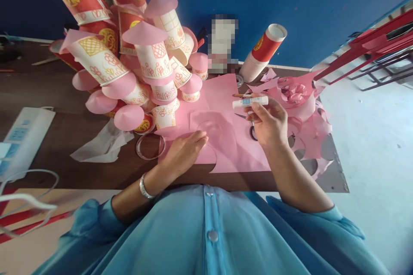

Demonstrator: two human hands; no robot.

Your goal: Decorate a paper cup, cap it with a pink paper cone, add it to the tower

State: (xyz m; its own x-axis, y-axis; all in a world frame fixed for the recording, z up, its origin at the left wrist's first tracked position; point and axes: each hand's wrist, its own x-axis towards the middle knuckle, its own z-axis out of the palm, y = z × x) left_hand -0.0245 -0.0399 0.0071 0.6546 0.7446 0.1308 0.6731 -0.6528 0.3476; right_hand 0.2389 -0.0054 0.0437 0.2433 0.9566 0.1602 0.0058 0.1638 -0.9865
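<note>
Nearest to the camera, at the bottom of the frame, is the light blue buttoned shirt [209,232] of the person, and from it both forearms go up toward the dark brown wooden bench [64,146]. The left hand [185,150], with a silver bracelet [144,187] on the wrist, lies just left of the centre; its fingers are bent and press down on a cut circle of pink paper [211,135], so it is grasping nothing, only holding the paper flat. The right hand [267,122] is a little right of the centre and somewhat higher, lifted above the paper. It is closed around a small white glue stick with a blue label [250,102]. The long axis of the glue stick is almost horizontal in the frame, and its free end points to the left, toward the pink circle, which lies below and left of it; the right hand is therefore the one nearer to the stick and the left hand nearer to the circle. Under both hands a large pink paper sheet [222,90] is spread. In the upper left stands a pile of decorated white paper cups with pink cone lids [151,56]. At the right of the bench lie pink paper offcuts [309,137], and at the upper middle a stack of red and white paper cups [264,51] lies tilted.
</note>
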